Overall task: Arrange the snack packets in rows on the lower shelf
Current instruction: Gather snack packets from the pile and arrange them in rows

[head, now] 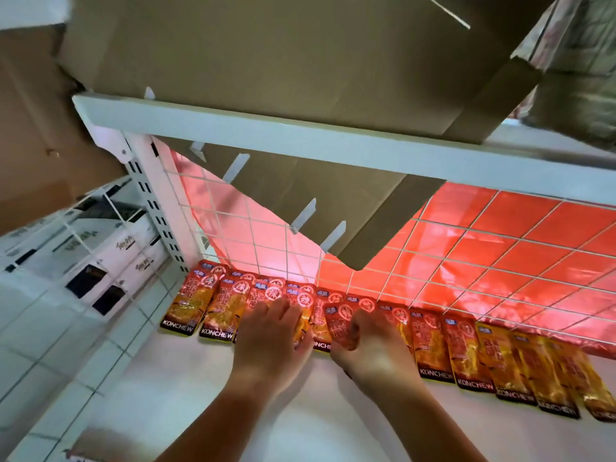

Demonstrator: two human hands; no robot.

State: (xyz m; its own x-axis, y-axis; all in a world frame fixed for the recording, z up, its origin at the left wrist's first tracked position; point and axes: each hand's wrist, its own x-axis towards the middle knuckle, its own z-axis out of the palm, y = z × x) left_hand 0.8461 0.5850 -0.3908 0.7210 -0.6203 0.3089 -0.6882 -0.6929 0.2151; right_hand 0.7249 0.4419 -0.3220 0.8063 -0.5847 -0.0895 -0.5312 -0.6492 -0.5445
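**A:** Which step is this?

**B:** Filling the first row, I'd say. Nearest us, well in front of the mesh, the shelf [186, 395] is bare. Further in, the left hand [273, 331] lies flat with straight fingers, grip apart, pressing on packets left of the row's middle. Just beside it, the right hand [370, 345] has its grip clamped on one packet [341, 323], fingers curled round its lower part.

**A:** Where does that packet sit?

**B:** Mid-row [430, 341], overlapping its neighbours, top end towards the mesh [433, 261]. The row runs along the mesh's foot. I can't tell whether it touches.

**A:** What does the next move call for?

**B:** Probably sliding that packet square between its neighbours, its bottom edge level with theirs, while the left hand pins the others. After that, a second row on the bare strip in front of the mesh. Cardboard [316, 195] hangs before the mesh above the row, so the reach should stay low.
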